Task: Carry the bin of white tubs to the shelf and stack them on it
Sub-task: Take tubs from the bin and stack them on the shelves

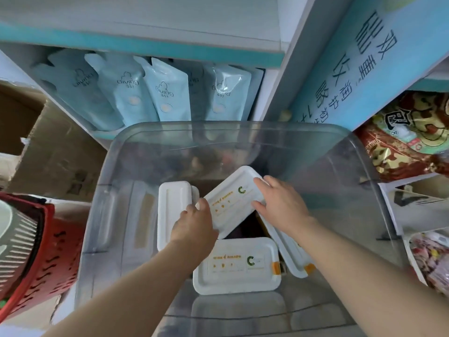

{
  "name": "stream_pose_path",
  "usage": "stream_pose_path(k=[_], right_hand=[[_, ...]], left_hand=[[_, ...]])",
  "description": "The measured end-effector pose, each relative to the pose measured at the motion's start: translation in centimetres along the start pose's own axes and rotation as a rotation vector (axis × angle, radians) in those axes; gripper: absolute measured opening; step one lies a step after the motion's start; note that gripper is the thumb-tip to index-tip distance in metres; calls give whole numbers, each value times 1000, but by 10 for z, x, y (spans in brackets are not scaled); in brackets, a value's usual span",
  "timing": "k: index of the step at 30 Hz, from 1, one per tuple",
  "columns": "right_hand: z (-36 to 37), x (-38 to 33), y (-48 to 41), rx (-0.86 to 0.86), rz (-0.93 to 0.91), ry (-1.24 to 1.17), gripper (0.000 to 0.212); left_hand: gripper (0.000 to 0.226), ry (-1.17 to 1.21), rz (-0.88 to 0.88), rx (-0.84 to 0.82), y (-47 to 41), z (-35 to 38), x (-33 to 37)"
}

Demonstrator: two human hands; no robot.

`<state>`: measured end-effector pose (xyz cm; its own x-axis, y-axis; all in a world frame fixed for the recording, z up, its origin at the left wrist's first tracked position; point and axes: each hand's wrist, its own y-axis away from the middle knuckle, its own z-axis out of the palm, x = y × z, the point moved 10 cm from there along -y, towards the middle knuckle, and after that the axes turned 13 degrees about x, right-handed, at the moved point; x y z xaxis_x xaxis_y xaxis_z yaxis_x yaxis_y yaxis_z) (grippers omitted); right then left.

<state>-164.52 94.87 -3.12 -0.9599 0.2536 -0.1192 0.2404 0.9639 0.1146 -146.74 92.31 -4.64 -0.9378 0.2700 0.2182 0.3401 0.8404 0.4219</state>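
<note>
The white tubs are flat and rectangular, with yellow print and a green C on the lids. Four lie in the clear bin [359,152] below the shelf [145,48] of blue pouches [165,93]. The top tub [233,203] sits tilted over the others. My left hand [194,222] pinches its near corner, and my right hand [279,205] grips its far edge, thumb on the lid.

Cardboard box [48,152] beside red basket [48,259]

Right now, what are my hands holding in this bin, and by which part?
The tilted white tub with the printed lid. Your left hand grips its left corner; your right hand grips its right edge.
</note>
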Motion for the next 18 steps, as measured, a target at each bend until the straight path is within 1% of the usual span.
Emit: stream_pose_path(k=[3,6,8,11,15,18], right_hand=[[21,8,-11,-46,51,-82,57],[32,10,-14,-93,68,-171,58],[34,12,-14,-107,72,-172,58],[28,13,-17,-99,49,-132,55],[-5,10,-15,-10,31,-190,55],[-44,5,-3,69,19,-242,58]], left_hand=[[84,66,-85,-27,-8,14,0],[103,162,-177,-55,-8,28,-3],[106,232,-219,-44,-9,31,-6],[106,314,-237,-14,-9,26,-8],[108,415,-214,54,-2,3,-13],[111,454,-166,104,11,-30,-15]])
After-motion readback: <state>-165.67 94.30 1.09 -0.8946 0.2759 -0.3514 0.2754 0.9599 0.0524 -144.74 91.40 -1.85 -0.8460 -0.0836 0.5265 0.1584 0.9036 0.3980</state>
